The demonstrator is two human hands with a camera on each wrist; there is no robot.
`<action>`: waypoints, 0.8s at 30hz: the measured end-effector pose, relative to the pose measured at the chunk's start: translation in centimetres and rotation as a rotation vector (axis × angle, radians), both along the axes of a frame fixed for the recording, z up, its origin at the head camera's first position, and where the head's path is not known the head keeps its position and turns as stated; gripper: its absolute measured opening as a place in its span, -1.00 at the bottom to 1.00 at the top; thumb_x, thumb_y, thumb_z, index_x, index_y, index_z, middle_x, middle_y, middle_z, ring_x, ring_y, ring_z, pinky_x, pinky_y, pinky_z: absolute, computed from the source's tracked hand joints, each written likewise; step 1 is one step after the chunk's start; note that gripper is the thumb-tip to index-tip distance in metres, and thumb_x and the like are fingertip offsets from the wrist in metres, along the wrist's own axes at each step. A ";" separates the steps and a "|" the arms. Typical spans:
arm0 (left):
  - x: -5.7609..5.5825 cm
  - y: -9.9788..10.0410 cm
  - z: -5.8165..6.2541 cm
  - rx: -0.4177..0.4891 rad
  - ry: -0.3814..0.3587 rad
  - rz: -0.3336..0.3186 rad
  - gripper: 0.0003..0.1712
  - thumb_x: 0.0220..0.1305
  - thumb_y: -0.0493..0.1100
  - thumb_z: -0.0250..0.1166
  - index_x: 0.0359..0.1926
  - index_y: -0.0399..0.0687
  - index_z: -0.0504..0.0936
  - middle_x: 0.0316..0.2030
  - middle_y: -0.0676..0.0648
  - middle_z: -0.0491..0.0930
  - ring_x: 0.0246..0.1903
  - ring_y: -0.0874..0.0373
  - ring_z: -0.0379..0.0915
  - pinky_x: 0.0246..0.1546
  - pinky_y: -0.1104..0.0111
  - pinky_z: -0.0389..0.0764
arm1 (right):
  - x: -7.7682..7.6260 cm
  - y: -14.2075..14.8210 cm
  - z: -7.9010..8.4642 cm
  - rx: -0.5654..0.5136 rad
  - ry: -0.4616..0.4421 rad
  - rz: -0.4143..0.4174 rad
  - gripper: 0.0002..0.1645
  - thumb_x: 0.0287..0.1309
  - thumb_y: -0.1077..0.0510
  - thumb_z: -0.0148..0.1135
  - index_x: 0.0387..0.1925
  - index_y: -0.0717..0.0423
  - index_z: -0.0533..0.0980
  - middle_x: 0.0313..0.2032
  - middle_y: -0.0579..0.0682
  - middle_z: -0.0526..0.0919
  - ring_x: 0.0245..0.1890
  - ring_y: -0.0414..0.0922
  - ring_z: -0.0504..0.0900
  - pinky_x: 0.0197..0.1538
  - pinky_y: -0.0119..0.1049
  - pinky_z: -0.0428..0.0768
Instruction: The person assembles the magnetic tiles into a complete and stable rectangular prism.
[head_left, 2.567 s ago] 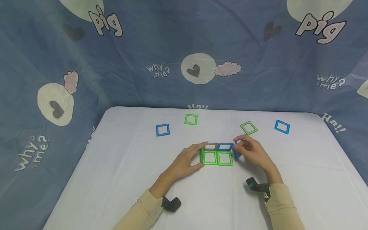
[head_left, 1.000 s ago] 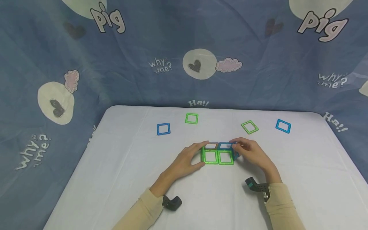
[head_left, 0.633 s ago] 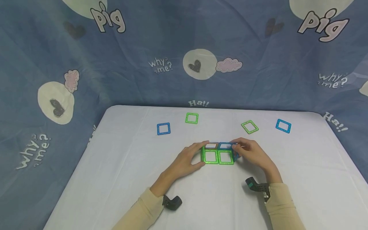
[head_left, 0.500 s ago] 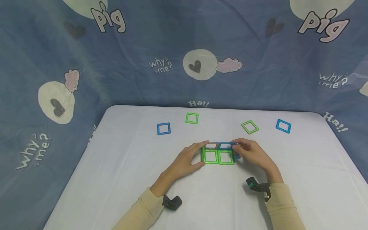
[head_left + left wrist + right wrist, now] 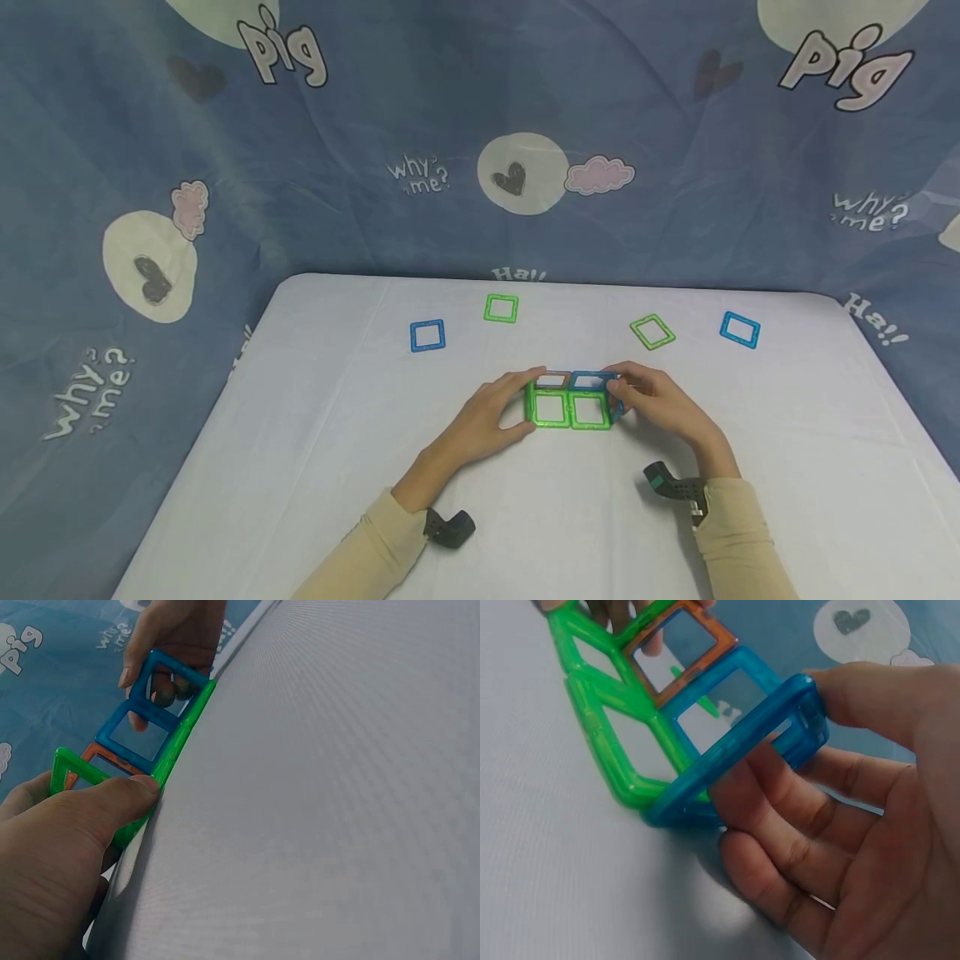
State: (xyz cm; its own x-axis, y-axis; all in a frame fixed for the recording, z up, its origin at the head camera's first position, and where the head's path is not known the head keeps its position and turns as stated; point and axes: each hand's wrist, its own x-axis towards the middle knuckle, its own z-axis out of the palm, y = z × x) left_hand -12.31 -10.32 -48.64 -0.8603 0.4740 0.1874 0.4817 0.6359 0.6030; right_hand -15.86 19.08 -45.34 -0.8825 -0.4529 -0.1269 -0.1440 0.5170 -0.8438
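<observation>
Two green magnetic tiles [image 5: 589,427] lie flat side by side on the table. Along their back edge stand an orange magnetic tile [image 5: 721,630] and a blue magnetic tile [image 5: 756,666]. My left hand [image 5: 480,425] grips an upright green magnetic tile [image 5: 75,760] at the left end, thumb near its front lower corner. At the right end, my right hand [image 5: 667,404] pinches another upright blue magnetic tile [image 5: 731,750] between thumb and fingers. This tile's edge meets the standing blue one and the flat green one.
Loose tiles lie farther back on the white table [image 5: 337,375]: a blue tile [image 5: 427,348] and a green tile [image 5: 501,320] at left, a green tile [image 5: 642,339] and a blue tile [image 5: 740,342] at right. A patterned blue cloth [image 5: 360,225] hangs behind the table.
Since the earliest frame, my right hand has moved slightly left, bringing its blue tile from beside the flat green tile up against the structure. Both hands have since stayed nearly still.
</observation>
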 end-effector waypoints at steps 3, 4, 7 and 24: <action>0.0 0.0 0.0 0.000 0.002 -0.001 -0.06 0.17 0.00 0.34 0.42 0.53 -0.02 0.28 0.15 0.35 0.29 0.21 0.27 0.23 0.17 0.39 | 0.0 0.1 -0.1 -0.003 0.004 0.009 -0.57 0.34 -0.07 0.02 0.11 0.04 0.45 -0.28 0.02 0.64 -0.36 -0.15 0.60 -0.14 -0.30 0.46; 0.0 0.0 0.0 -0.001 0.004 -0.001 -0.06 0.17 0.01 0.34 0.42 0.53 -0.03 0.28 0.15 0.35 0.29 0.20 0.27 0.23 0.16 0.39 | 0.0 0.1 -0.1 -0.004 0.007 0.011 -0.58 0.34 -0.07 0.02 0.11 0.04 0.45 -0.28 0.01 0.64 -0.36 -0.15 0.59 -0.14 -0.30 0.46; 0.0 0.0 -0.1 -0.001 0.011 -0.001 -0.06 0.16 0.01 0.34 0.42 0.53 -0.03 0.28 0.15 0.35 0.29 0.20 0.28 0.22 0.16 0.40 | 0.0 0.1 -0.3 -0.011 0.008 0.014 -0.58 0.34 -0.07 0.02 0.11 0.04 0.45 -0.28 0.02 0.64 -0.35 -0.15 0.59 -0.13 -0.29 0.44; 0.0 0.0 0.0 -0.004 -0.019 0.007 -0.04 0.16 0.01 0.34 0.42 0.55 -0.04 0.29 0.14 0.33 0.30 0.18 0.27 0.24 0.16 0.38 | -0.2 0.4 -0.6 -0.062 0.007 0.029 -0.61 0.37 -0.01 -0.01 0.13 0.03 0.43 -0.29 0.07 0.64 -0.33 -0.12 0.56 -0.31 -0.29 0.50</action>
